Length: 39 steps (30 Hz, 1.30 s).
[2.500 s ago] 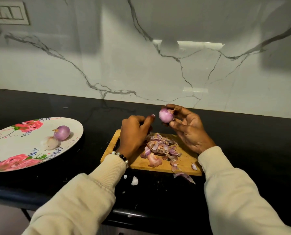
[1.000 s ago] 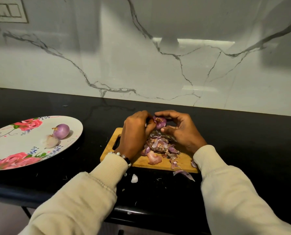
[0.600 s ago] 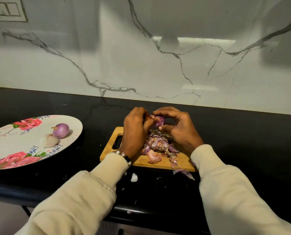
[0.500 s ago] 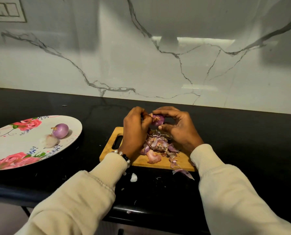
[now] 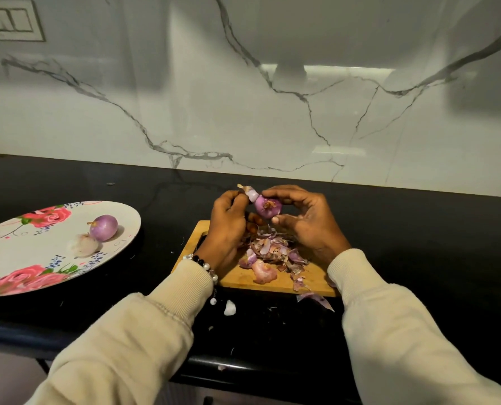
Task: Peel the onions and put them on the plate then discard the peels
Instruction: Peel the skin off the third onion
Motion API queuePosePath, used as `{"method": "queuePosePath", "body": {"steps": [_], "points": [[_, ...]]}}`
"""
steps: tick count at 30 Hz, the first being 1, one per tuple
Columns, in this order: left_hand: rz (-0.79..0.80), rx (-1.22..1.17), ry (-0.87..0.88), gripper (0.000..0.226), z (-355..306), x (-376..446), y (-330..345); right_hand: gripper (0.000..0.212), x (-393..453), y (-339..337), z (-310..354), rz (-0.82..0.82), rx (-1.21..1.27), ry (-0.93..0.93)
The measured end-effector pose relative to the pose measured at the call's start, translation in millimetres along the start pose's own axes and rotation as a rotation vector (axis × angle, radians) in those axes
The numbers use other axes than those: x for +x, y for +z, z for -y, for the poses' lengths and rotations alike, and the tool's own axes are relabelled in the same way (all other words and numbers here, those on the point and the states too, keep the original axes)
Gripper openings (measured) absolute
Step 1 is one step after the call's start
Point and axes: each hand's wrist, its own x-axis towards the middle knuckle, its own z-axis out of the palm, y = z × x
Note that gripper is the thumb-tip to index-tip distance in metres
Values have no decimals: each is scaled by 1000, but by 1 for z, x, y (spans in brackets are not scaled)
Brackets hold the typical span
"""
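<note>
My right hand (image 5: 307, 223) grips a small purple onion (image 5: 268, 207) above the far edge of the wooden cutting board (image 5: 272, 283). My left hand (image 5: 225, 226) pinches a strip of peel (image 5: 250, 193) that still hangs from the onion's upper left. A heap of purple peels (image 5: 272, 252) lies on the board below both hands. On the floral plate (image 5: 15, 258) at the left lie a peeled purple onion (image 5: 103, 228) and a pale whitish one (image 5: 82, 244), touching each other.
The board sits on a black counter (image 5: 418, 258) in front of a white marble wall. Loose peel scraps (image 5: 315, 299) and a white bit (image 5: 229, 307) lie on the counter near its front edge, between my sleeves.
My hands came together over the board and my left hand took hold of the onion's skin. It has now pulled a strip up and to the left, off the onion.
</note>
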Motion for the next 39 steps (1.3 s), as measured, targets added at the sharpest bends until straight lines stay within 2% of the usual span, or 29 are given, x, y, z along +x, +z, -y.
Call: {"method": "queuePosePath", "body": {"steps": [6,9,11,14,19,27,30,33,39], "points": [[-120,-86,-118,18,-3,4,-4,53,0,-1,1,-25,69,4],[-270,-130,-179,14,-9,7,-8,53,1,-9,3,-112,190,1],[-312,-95,-161,17,-9,8,-10,51,2,-14,5,-151,320,9],[-259,74,-57,15,-2,8,-10,44,2,-15,7,-122,576,75],[-159,482,250,24,1,5,-9,41,2,-10,10,-8,699,183],[6,517,455,12,0,-1,-6,37,3,-8,16,-43,826,267],[2,601,560,9,0,2,-7,37,2,-7,16,-27,825,278],[-31,619,567,9,0,4,-9,38,2,-7,15,-11,805,301],[-52,596,433,17,2,7,-9,35,3,-5,9,2,725,336]]}}
